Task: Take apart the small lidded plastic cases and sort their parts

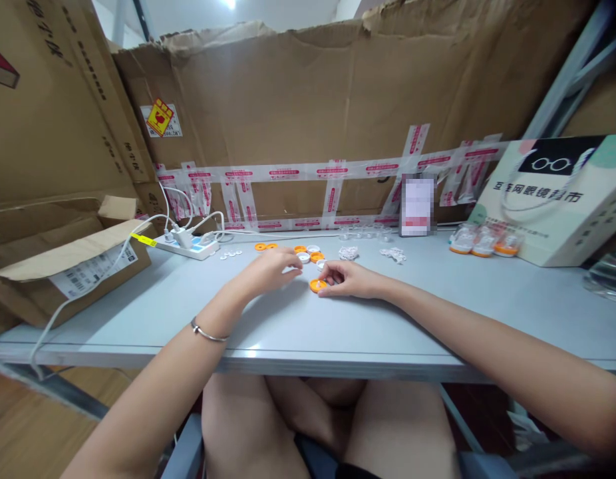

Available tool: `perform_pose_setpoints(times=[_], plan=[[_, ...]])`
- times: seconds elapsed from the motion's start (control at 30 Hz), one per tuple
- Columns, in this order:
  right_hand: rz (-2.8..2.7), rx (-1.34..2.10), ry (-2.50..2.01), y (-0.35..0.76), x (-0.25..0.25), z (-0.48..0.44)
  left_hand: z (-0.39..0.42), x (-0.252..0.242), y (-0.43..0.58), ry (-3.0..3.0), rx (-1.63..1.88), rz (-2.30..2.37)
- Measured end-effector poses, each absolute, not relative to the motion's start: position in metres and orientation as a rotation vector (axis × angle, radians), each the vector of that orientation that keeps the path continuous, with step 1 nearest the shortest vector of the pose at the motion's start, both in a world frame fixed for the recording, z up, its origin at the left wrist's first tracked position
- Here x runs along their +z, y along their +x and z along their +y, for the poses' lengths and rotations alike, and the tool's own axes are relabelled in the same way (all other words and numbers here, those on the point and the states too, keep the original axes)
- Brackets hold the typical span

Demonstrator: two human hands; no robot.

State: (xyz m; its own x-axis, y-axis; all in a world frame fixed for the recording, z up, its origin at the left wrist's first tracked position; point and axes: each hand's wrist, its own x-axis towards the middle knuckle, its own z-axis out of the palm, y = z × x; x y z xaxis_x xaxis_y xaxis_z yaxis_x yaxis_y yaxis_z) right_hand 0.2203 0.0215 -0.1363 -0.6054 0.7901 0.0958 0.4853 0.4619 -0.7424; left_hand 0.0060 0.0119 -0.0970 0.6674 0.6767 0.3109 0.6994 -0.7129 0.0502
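Note:
My right hand (pixel 350 279) rests on the grey table (pixel 338 332) with its fingers pinched on a small orange round cap (pixel 316 286). My left hand (pixel 273 268) lies just left of it, fingers curled loosely and reaching toward the small caps; whether it holds anything is hidden. A silver bangle (pixel 208 332) sits on my left wrist. Several orange and white round caps (pixel 308 253) lie just beyond both hands. Two more orange caps (pixel 265 247) lie farther left.
A white power strip (pixel 188 245) with plugs and cables is at the back left. An open cardboard box (pixel 63 266) stands at the left. Cardboard walls enclose the back. Clear cases with orange bases (pixel 482 241), small white parts (pixel 395 254) and a printed box (pixel 562 199) sit at the right.

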Motion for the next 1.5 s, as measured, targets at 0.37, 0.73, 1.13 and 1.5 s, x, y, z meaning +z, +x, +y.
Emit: perform_pose_setpoints(times=[0.37,0.73,1.13,1.5], plan=[[-2.309,0.933,-1.005,0.219,-0.138,0.023,0.011,-0.115,0.031,-2.572,-0.31,-0.655],[-2.309,0.945,-0.95,0.221,-0.14,0.025,0.013,-0.12,0.033,-2.35,-0.3,-0.419],[-2.307,0.931,-0.946,0.221,-0.143,0.027,0.008,-0.121,0.034,-2.339,-0.242,-0.41],[-2.314,0.904,-0.924,0.221,-0.143,0.028,0.012,-0.121,0.035,-2.404,-0.272,-0.489]])
